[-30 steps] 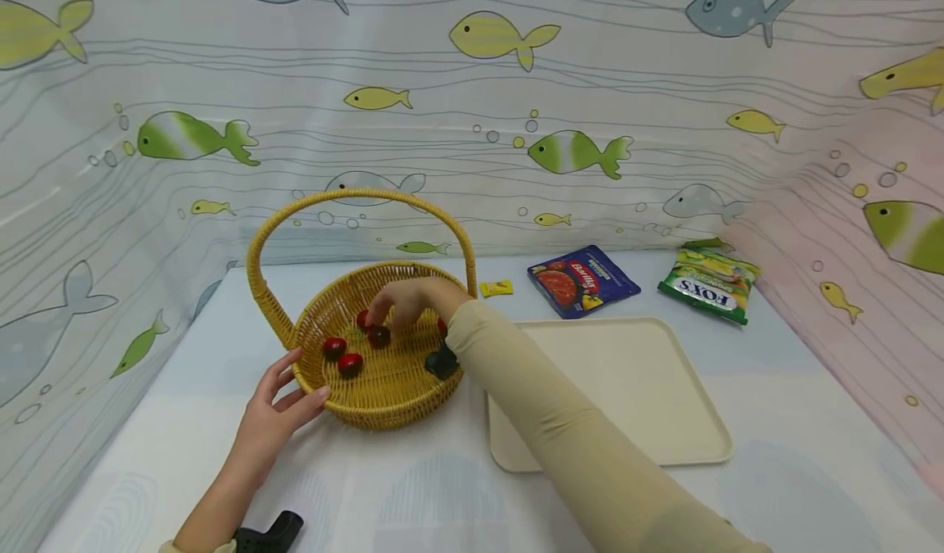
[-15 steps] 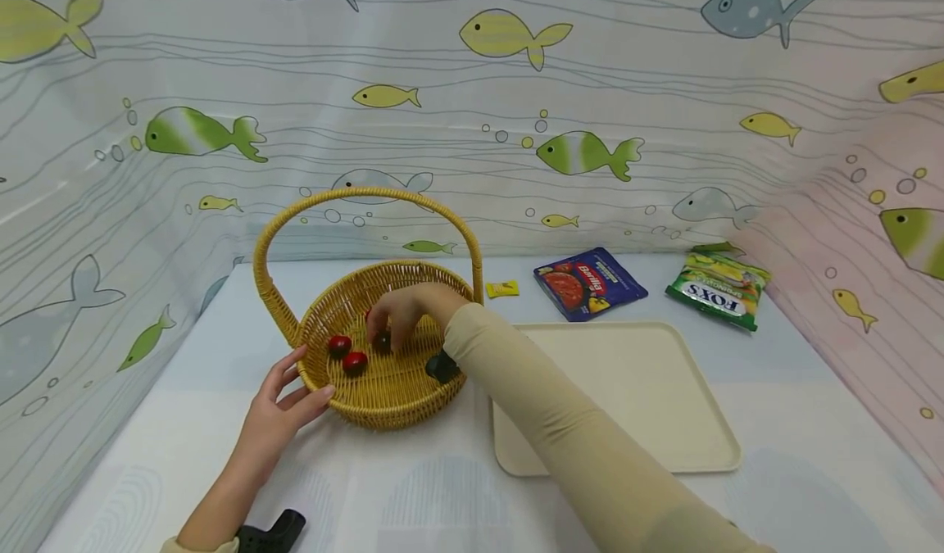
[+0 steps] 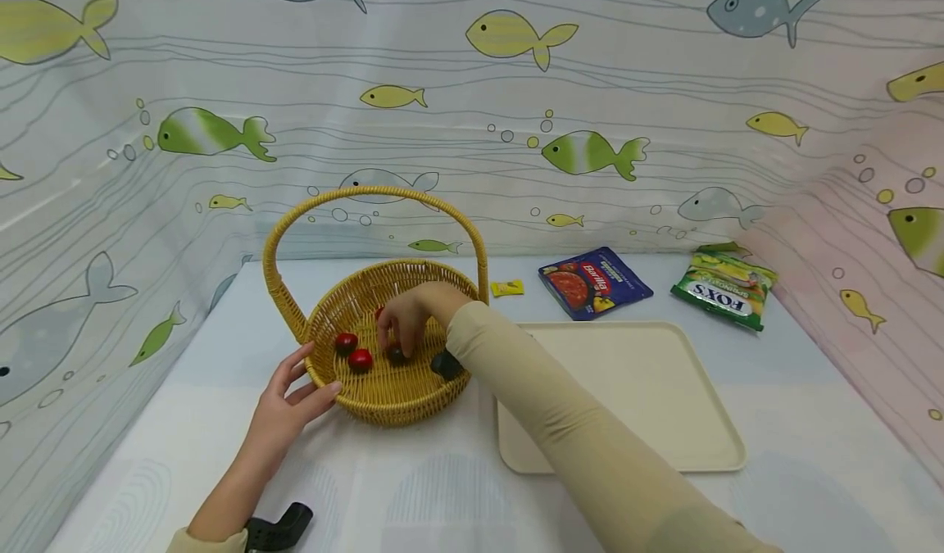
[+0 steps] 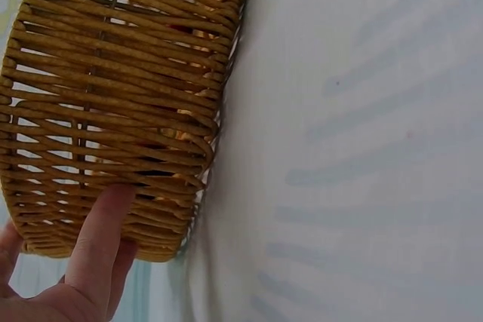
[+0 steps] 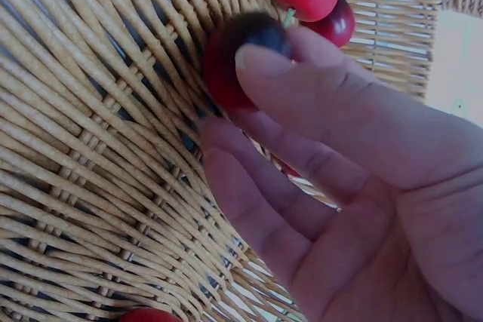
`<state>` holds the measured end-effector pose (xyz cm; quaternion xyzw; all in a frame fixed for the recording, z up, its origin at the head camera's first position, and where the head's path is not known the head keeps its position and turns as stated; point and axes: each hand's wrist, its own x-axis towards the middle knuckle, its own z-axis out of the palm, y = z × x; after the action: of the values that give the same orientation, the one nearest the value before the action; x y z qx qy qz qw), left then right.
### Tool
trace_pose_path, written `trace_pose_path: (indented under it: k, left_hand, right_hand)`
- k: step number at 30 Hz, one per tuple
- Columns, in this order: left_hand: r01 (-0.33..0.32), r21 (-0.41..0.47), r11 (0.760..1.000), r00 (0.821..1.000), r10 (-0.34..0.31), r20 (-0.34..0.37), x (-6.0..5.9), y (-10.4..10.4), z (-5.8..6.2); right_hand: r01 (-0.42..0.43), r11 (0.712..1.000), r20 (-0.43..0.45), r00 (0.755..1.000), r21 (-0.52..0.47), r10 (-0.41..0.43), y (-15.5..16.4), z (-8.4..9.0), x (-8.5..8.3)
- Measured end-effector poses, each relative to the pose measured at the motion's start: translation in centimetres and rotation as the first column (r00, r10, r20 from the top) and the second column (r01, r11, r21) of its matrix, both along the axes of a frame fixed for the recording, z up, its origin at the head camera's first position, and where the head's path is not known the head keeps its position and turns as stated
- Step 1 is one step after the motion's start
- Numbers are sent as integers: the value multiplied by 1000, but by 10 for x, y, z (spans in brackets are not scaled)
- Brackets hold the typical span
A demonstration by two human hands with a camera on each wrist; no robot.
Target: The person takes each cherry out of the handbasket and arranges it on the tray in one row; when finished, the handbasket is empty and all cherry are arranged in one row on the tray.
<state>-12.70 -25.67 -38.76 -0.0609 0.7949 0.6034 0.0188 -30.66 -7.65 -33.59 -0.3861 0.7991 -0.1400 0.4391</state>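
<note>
The dark red cherry (image 5: 241,62) lies on the basket floor, touching the right hand's (image 3: 416,311) fingertips (image 5: 264,62), which curl round it from the near right; the left hand is farther off. It is round, smooth and glossy, with no long axis. The left hand (image 3: 283,410) presses relaxed fingers on the near-left rim of the woven wicker basket (image 3: 383,401); two brighter cherries (image 3: 352,351) lie just left.

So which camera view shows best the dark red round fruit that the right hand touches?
The right wrist view: the dark red round fruit fills it, with the right hand touching it in the woven yellow basket. The head view shows it as a small spot. The left wrist view shows only the basket's wall.
</note>
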Motion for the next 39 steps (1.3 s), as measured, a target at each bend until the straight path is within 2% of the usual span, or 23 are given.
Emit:
trace_pose_path:
  k: [3, 8, 12, 18, 26, 31, 36, 39]
  left_hand:
    - [4, -6, 1000, 1000, -4, -2, -1, 1, 0]
    - [18, 4, 1000, 1000, -18, -11, -3, 3, 0]
    - [28, 6, 1000, 1000, -28, -8, -4, 6, 2]
    - [24, 0, 1000, 1000, -24, 0, -5, 6, 3]
    - [9, 8, 1000, 1000, -9, 12, -4, 2, 2]
    - [2, 9, 1000, 1000, -2, 22, -1, 0, 1]
    - [-1, -1, 1000, 999, 1, 33, -1, 1, 0]
    - [-2, -15, 1000, 999, 3, 33, -2, 2, 0]
  right_hand:
    - [-2, 999, 26, 1000, 38, 1, 2, 0, 1]
    - [-5, 998, 7, 1000, 57, 5, 7, 1, 0]
    - [-30, 999, -59, 998, 13, 31, 10, 5, -3]
    - [-121, 989, -201, 974, -84, 102, 16, 24, 0]
    - [-125, 969, -250, 966, -214, 70, 32, 46, 20]
    - [-158, 951, -266, 960, -267, 85, 46, 54, 36]
    - [-210, 926, -320, 942, -313, 106, 66, 59, 50]
    - [-212, 912, -318, 943, -352, 97, 79, 60, 55]
